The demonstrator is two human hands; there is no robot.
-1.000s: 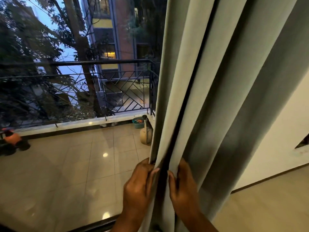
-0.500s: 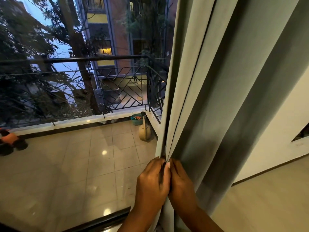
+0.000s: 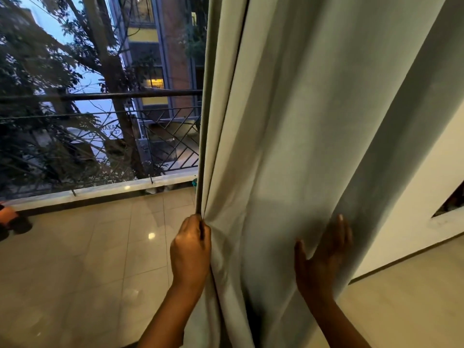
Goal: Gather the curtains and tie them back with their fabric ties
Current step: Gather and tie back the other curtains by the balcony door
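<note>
From the head view, the left hand (image 3: 191,249) rises on a bare forearm from the bottom edge, knuckles turned toward the camera, its fingers curled tight around the leading edge of the pale grey-green pleated fabric curtain (image 3: 288,136), pinching several folds together at about the height of the balcony floor line. The right hand (image 3: 324,257) comes up from the lower right with palm facing the cloth, fingers straight and spread, thumb standing apart to the left; it lies flat against the far side of the curtain, gripping nothing. The two hands are well apart, with a broad swell of cloth between them. The curtain hangs from beyond the top of the frame to beyond the bottom, filling the middle and right of the picture; its weave looks smooth and matte, falling in long soft vertical folds with a darker shaded band along the right fold. Small creases fan out from the left hand's grip. Left of the curtain, glossy beige floor tiles (image 3: 88,259) reflect small spots of light, and a black metal balcony railing with diagonal bars (image 3: 160,136) stands on a pale ledge. To the right of the curtain is a plain cream wall (image 3: 411,212).
</note>
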